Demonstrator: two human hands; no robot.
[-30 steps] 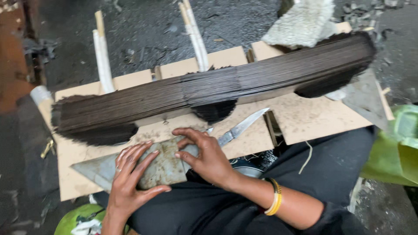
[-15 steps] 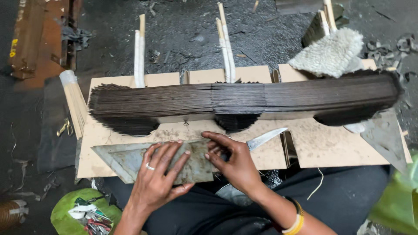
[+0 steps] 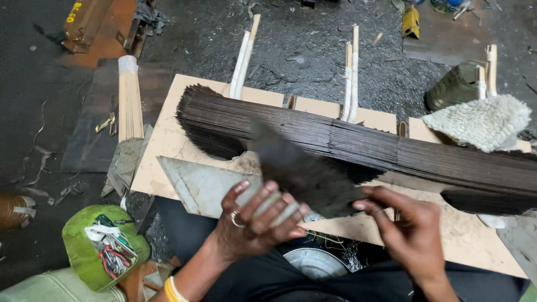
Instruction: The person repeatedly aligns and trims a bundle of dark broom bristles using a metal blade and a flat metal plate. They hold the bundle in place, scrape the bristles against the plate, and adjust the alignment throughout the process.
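A dark, blurred fan of thin sticks [image 3: 305, 173] is held above the near edge of the cardboard sheet [image 3: 162, 145], between the 2 hands. The left hand [image 3: 254, 223] is placed under the fan's lower end, palm up, with the fingers [image 3: 263, 204] curled around the pale stick ends; a ring is worn on 1 finger and a yellow bangle on the wrist. The right hand [image 3: 408, 229] is positioned at the fan's right edge, where the sticks are pinched between thumb and fingertips.

Behind the fan, a long band of dark sticks [image 3: 391, 148] is laid across the cardboard sheet from left to right. 3 pairs of pale upright sticks [image 3: 349, 78] are seen behind this band. A grey triangular metal plate [image 3: 196, 184] is laid on the cardboard sheet, just left of the left hand. A bundle of pale bamboo sticks [image 3: 130, 103] is laid on the floor to the left. A white fleecy cloth [image 3: 481, 123] is located at the far right. A green bag [image 3: 95, 246] with small tools is set at the lower left.
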